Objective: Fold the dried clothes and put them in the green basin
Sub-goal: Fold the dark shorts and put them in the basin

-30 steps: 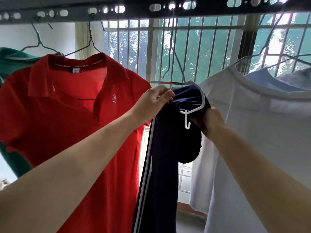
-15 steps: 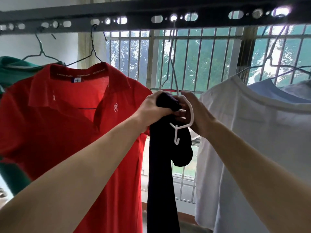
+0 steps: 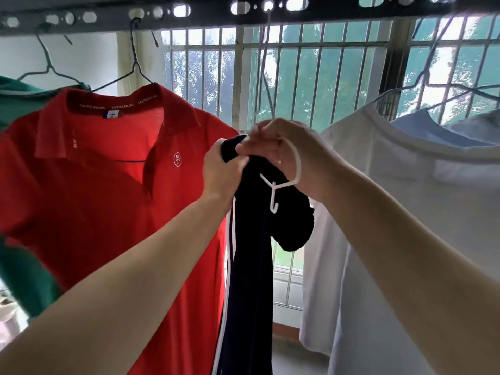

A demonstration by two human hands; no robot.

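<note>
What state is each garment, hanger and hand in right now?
Navy trousers: bunched over white hanger, in left hand's grip.
White hanger: in right hand's grip.
Left hand: grips navy trousers.
Right hand: holds white hanger.
Red polo: hanging on wire hanger.
White shirt: hanging.

CASTELBAJAC runs three times in pale letters along the inner collar band (image 3: 116,104) of the red polo shirt (image 3: 108,207). The tag (image 3: 113,114) just below bears a T-like mark. The sign inside the round white chest emblem (image 3: 177,160) is unreadable.
</note>
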